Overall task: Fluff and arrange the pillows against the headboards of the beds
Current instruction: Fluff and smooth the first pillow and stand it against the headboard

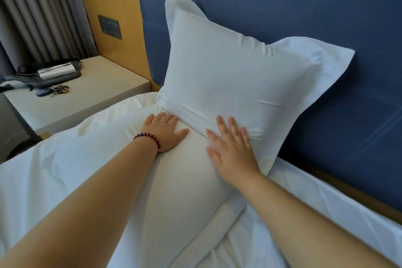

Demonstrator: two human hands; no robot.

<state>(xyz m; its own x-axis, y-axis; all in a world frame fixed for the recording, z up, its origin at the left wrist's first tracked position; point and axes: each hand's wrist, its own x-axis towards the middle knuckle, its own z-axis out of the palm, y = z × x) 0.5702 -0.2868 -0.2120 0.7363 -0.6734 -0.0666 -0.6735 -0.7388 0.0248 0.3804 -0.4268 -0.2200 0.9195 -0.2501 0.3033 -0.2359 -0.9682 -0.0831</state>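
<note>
Blue padded headboard [304,6] fills the upper right of the frame, and against it we see one white pillow [235,72] standing upright, slightly tilted. A second pillow [185,180] lies flat on the bed [65,169] in front of it, running toward the bottom of the frame. Our left hand [165,132], with a red bead bracelet [150,139] at the wrist, rests flat on this lower pillow, fingers [162,118] straight and holding nothing. Our right hand [232,152] presses with spread fingers where the two pillows meet. At the left, a table [91,98] carries keys [58,90] and a dark bag [54,76].
</note>
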